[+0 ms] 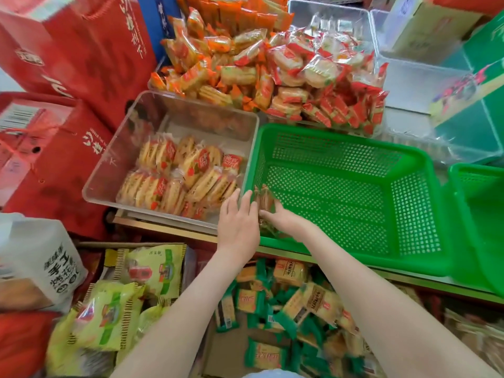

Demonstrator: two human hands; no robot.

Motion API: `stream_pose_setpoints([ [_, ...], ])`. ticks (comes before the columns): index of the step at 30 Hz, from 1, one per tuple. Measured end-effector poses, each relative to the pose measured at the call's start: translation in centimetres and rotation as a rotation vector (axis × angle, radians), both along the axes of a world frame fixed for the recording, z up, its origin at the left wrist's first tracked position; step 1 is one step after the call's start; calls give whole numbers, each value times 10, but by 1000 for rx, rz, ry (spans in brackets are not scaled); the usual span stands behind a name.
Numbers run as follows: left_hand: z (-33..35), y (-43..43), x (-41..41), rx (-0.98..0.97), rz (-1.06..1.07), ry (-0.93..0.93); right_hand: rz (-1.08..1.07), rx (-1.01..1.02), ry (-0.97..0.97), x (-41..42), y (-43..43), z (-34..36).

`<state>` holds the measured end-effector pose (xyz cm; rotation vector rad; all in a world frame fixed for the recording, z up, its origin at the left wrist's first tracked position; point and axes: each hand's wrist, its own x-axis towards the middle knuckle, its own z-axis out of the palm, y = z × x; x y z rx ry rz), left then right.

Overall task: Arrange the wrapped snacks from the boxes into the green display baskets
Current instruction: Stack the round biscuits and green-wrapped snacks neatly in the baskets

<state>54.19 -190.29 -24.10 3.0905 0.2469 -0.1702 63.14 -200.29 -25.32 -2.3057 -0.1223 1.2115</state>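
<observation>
A large green mesh basket stands on the shelf in front of me. In its near left corner lies a small stack of wrapped snacks with green-edged wrappers. My left hand lies with straight fingers over the basket's left rim, touching the stack's left side. My right hand holds the stack from the right inside the basket; its fingertips are partly hidden by the wrappers. Below the shelf, an open cardboard box holds several loose green-wrapped snacks.
A clear bin with red-labelled round crackers sits left of the basket. Heaps of orange and red wrapped snacks lie behind. A second green basket is at the right. Red gift boxes and yellow-green packs crowd the left.
</observation>
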Motion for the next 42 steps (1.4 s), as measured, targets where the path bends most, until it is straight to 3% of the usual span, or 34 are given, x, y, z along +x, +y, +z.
stream_pose_setpoints([
  [9, -2, 2, 0, -24, 22, -11, 156, 8, 40, -7, -8, 15],
  [12, -5, 1, 0, -44, 58, -144, 99, 55, -151, -17, -25, 32],
  [16, -2, -33, 7, -144, 58, -405, -30, 265, -510, -45, -94, 55],
  [19, 5, -92, 12, -273, -113, -466, -181, 271, -714, -68, -174, 57],
  [22, 13, -164, 10, -436, -344, -470, -446, 154, -802, -91, -259, 52],
  [25, 17, -236, 4, -558, -536, -399, -786, -14, -742, -107, -344, 34],
  [28, 12, -301, -4, -625, -681, -228, -1194, -173, -510, -124, -426, 13],
  [30, 0, -343, -9, -560, -832, -121, -1322, -247, -363, -136, -471, -1],
  [33, -16, -404, -16, -474, -945, 59, -1283, -298, -242, -144, -513, -19],
  [37, -36, -470, -20, -475, -639, 364, -1113, -330, -127, -136, -536, -42],
  [39, -46, -491, -23, -471, -527, 415, -999, -363, -196, -135, -541, -47],
  [42, -53, -515, -21, -433, -494, 283, -869, -438, -460, -139, -560, -41],
])
